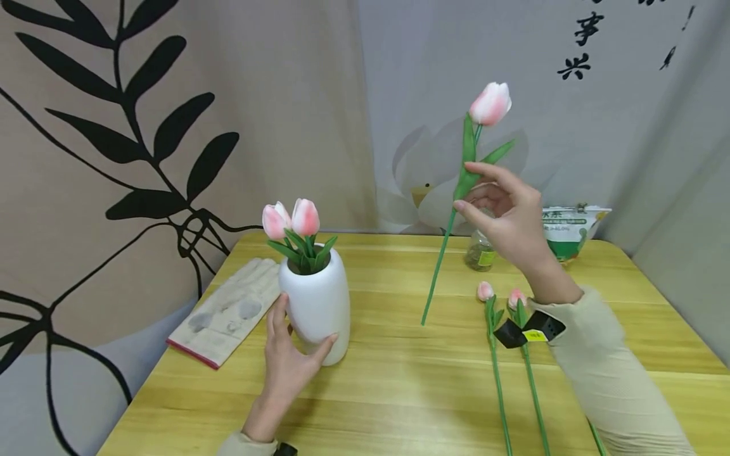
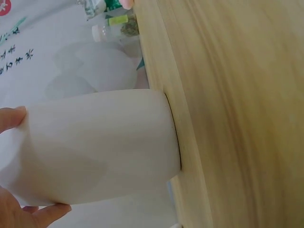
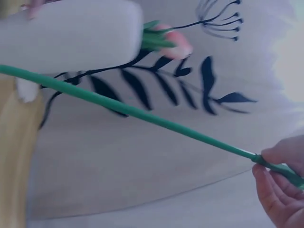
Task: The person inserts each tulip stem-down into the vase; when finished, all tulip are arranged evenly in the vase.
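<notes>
A white vase (image 1: pixel 316 310) stands upright on the table with two pink-and-white tulips (image 1: pixel 305 217) in it. My left hand (image 1: pixel 291 364) grips its lower body, thumb on the right side and fingers on the left; in the left wrist view the vase (image 2: pixel 95 147) meets the tabletop at its base. To the right, my right hand (image 1: pixel 507 215) pinches a third tulip (image 1: pixel 492 104) by its stem and leaves between thumb and fingers. That tulip is held up in the air, bloom at the top, with its green stem (image 3: pixel 142 115) slanting down toward the vase side.
More tulips lie on the table at the right, one with a small pink bloom (image 1: pixel 485 291), partly under my right forearm. A glass jar (image 1: pixel 479 254) and a green-and-white pouch (image 1: pixel 564 234) stand behind. Left of the vase lies a pale glove (image 1: pixel 228 313) with a red edge.
</notes>
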`<state>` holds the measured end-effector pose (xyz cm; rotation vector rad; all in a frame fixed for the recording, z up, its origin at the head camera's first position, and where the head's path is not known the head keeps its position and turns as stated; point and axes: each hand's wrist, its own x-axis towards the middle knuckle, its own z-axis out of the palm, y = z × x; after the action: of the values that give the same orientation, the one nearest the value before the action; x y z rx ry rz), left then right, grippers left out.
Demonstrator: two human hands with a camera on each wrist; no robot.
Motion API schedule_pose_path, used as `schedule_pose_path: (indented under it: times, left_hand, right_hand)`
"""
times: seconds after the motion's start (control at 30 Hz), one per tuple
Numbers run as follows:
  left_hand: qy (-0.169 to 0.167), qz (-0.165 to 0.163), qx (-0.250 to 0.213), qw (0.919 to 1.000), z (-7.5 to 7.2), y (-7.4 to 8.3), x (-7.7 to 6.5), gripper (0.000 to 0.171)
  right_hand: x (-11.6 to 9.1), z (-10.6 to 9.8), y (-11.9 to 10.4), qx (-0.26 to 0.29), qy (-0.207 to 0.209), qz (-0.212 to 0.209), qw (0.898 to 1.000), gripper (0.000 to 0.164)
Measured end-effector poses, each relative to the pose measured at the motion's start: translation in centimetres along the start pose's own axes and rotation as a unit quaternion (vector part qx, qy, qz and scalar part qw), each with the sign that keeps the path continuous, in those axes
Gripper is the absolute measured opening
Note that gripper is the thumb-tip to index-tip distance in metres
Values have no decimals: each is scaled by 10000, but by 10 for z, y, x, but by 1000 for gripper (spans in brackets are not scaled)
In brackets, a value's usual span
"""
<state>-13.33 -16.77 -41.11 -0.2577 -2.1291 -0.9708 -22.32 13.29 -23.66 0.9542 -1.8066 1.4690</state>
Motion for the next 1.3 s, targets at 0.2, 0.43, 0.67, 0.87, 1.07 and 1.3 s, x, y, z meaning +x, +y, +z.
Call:
schedule_pose_path:
  times: [0.2, 0.43, 0.67, 0.87, 1.07, 1.3]
  left_hand:
    - [24, 25, -5, 10000, 0, 1, 0, 108]
    - [-51, -105, -34, 9999, 2, 1, 1, 109]
    - [-92, -116, -74, 9999, 4, 2, -1, 109]
    - [-27, -28, -29, 10000, 1, 1, -2, 110]
    - [-62, 19, 31, 10000, 0, 1, -2, 109]
    - [-119, 66, 65, 9999, -1, 1, -3, 108]
  right_hand:
    - [29, 13, -26, 803, 349, -654, 9940, 45]
    - [42, 38, -48, 1013, 1004, -1267, 9816, 44]
    - [50, 67, -59, 995, 1539, -1897, 9646, 42]
    - [40, 101, -53, 208, 1120, -2428, 9634, 37]
    - [15, 124, -37, -639, 390, -2425, 9673, 33]
    - [-15, 148, -23, -731, -599, -2042, 9743, 29]
